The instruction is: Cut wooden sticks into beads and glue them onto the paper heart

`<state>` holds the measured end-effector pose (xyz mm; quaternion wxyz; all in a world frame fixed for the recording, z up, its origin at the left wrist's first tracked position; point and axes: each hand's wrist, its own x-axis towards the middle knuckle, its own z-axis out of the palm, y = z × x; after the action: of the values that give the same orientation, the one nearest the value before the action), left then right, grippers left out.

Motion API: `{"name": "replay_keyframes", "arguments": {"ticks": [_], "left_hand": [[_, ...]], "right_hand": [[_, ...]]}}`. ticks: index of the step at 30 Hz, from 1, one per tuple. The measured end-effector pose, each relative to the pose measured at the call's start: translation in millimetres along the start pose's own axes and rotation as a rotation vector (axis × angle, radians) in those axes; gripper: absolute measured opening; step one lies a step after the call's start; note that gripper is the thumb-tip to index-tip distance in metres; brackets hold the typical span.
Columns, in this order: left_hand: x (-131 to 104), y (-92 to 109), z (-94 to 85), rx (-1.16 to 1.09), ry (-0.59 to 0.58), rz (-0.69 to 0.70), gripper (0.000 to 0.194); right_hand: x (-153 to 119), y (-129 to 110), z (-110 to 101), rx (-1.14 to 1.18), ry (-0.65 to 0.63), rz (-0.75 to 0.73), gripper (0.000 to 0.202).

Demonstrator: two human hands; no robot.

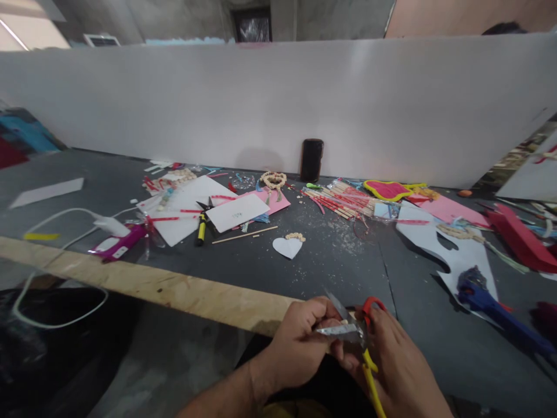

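Along the near side of the tabletop [243, 261], a pale wood edge strip [165, 281], running at a slant toward the hands; along the far side, a white panel [195, 104], with a dark phone [312, 160] upright against it. Open room noted on bare dark surface between the hands and a white paper heart [288, 247], with fine crumbs scattered there; more to the right of the scissors [342, 330], as far as a cut white sheet [467, 261] and a blue glue gun [491, 307]. To the far left of the heart, black-and-yellow pliers [201, 227], a thin stick [243, 234] and a white card [237, 213]; beyond it to the right, a bundle of red-and-pale sticks [339, 202]. Scissors located in the right hand [395, 360], near the tabletop's front, blades pointing left, toward the left hand [300, 337]. Small pale piece [344, 322] located by the left fingertips, between the blades. Right grip: closed around the red and yellow handles, blades parted. Left grip: fingers curled and pinched shut on the small pale piece, close against the blades; full shape of the piece hidden.
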<state>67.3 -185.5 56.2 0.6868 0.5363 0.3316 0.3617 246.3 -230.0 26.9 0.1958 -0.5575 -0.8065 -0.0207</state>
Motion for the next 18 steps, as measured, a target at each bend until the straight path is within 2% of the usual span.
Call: {"name": "replay_keyframes", "arguments": {"ticks": [3,5,14,18], "left_hand": [[1.2,2.1,-0.8,-0.061,-0.044,-0.060,0.012],[1.6,1.8,-2.0,-0.045,-0.030,-0.067,0.011],[2.8,-7.6,-12.4,0.039,0.084,-0.078,0.017],[4.2,-9.0,-15.3,0.100,0.111,0.027,0.016]], "right_hand": [[1.7,-1.9,-3.4,0.027,-0.023,0.036,0.035],[2.8,-3.4,-4.0,0.005,-0.018,0.057,0.030],[8.5,-6.6,1.7,-0.138,-0.015,0.060,0.030],[8.9,-4.4,3.9,-0.162,-0.047,0.085,0.028]]}}
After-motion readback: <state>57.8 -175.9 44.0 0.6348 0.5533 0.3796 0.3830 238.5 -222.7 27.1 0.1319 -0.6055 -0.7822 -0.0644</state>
